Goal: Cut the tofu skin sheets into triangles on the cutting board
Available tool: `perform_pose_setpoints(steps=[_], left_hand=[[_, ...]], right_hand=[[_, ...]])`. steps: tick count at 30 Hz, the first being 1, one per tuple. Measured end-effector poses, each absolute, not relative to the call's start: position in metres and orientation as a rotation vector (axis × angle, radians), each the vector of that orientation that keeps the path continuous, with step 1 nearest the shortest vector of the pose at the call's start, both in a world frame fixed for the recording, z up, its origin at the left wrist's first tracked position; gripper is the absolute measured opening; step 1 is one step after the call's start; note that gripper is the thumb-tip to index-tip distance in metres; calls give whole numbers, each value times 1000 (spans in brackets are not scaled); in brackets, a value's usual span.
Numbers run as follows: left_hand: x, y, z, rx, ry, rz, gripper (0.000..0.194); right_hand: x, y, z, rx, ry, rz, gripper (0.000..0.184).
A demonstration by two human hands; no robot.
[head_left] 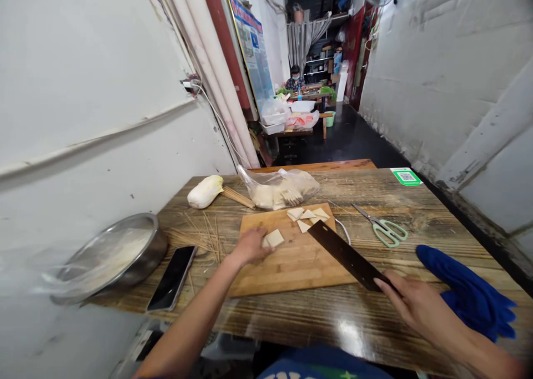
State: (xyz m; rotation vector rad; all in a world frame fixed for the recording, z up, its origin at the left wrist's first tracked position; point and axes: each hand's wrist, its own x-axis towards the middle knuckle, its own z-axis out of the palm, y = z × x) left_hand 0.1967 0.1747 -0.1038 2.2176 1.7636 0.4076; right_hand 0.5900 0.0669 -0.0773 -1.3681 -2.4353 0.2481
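Note:
My left hand (252, 244) is on the left part of a wooden cutting board (283, 273), its fingers and thumb closed on the edge of a pale square slice (275, 238) that looks like tofu. In my right hand (410, 298) is the handle of a dark cleaver (345, 254). The blade points to the upper left, over the board's right side. Several pale triangular pieces (308, 214) lie near the board's far right corner, just beyond the blade tip.
A clear bag of pale slices (283, 189), a cabbage (205, 191) and wooden skewers (237, 197) lie behind the board. To the left are a phone (172, 277) and a metal bowl (154, 240). Scissors (389, 232) and blue gloves (478, 296) lie right. A person (295, 81) sits far back.

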Motion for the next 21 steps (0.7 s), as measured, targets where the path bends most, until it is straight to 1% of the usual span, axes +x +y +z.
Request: perform_pose_setpoints(steps=[3, 5, 6, 10, 11, 15, 21], left_hand=[[195, 147, -117, 2174, 1870, 442, 35], [207, 135, -122, 2142, 1921, 475, 27], [215, 130, -124, 2131, 1935, 492, 26], [246, 106, -135, 2112, 2011, 616, 37], [251, 101, -139, 2127, 2020, 691, 37], [254, 89, -158, 2214, 1912, 1020, 26], [250, 89, -169, 2174, 1894, 1119, 32]], right_hand=[[570, 67, -74, -1417, -2330, 430, 29], [553, 71, -70, -1443, -2336, 430, 32], [544, 73, -68, -1457, -2363, 401, 33], [511, 80, -60, -1521, -2578, 226, 30], [504, 83, -58, -1529, -2642, 180, 29], [487, 95, -48, -1509, -2840, 53, 24], [476, 108, -36, -1452, -2954, 19, 22]])
